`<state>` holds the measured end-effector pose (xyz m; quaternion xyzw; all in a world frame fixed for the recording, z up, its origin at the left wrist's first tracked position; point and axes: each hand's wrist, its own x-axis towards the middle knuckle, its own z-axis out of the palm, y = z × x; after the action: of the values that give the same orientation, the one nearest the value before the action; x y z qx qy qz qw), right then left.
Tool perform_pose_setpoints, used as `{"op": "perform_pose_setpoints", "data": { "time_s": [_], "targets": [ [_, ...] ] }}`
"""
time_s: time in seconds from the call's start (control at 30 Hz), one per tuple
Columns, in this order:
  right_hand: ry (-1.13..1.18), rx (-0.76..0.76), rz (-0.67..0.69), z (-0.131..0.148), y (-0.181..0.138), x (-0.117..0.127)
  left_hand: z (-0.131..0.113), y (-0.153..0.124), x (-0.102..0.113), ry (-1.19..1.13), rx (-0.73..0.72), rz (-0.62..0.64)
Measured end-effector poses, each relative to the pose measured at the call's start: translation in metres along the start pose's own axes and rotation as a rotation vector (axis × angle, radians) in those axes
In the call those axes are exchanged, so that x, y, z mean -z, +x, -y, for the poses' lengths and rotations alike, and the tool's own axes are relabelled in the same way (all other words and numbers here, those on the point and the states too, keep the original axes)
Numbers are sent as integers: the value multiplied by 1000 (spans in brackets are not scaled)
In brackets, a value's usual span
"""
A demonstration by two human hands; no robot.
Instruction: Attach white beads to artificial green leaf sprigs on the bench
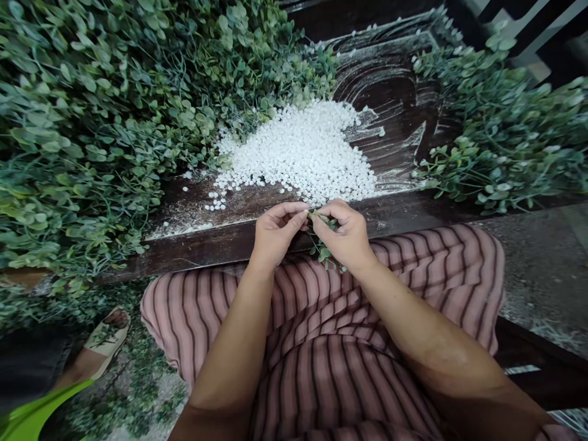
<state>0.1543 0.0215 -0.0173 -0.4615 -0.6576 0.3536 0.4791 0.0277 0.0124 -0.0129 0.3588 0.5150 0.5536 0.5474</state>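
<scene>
A dark brown wooden table (395, 211), streaked with white dust, carries a heap of small white round beads (303, 153) near its middle. Left of the heap lies a large pile of green artificial leaf sprigs (105, 116), touching it. Right of the heap, well apart, lies a smaller pile of green leaf sprigs (500, 128).

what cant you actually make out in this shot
Head view:
- Sprig: mostly hidden inside the right hand; its tip is pinched by the left hand.
- White beads: too small to show shape or holes.
- Foot in a sandal: the person is cut off by the left edge.
</scene>
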Motion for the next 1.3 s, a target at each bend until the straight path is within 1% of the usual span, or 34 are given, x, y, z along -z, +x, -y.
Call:
{"op": "perform_pose_setpoints", "data": {
  "time_s": [0.1, 0.3, 0.63, 0.77, 0.93, 1.2, 1.3],
  "targets": [
    [-19, -10, 2, 0, 0, 0, 0, 0, 0, 3, 11, -6],
    [-9, 18, -2, -1, -1, -2, 0, 0, 0, -13, 35, 4],
    [-18, 48, -47, -2, -2, -5, -4, 2, -6, -55, 117, -71],
    [-9, 35, -56, -1, -1, -5, -5, 3, -5, -55, 137, -72],
    [-2, 27, -51, -2, 0, -5, -5, 3, -4, -24, 121, -55],
    [-20, 34, -45, -3, 1, -4, -5, 2, -8, 35, 81, -56],
    [-9, 2, -43, -3, 2, -5, -6, 0, -7, 46, 57, -46]
  ]
}}
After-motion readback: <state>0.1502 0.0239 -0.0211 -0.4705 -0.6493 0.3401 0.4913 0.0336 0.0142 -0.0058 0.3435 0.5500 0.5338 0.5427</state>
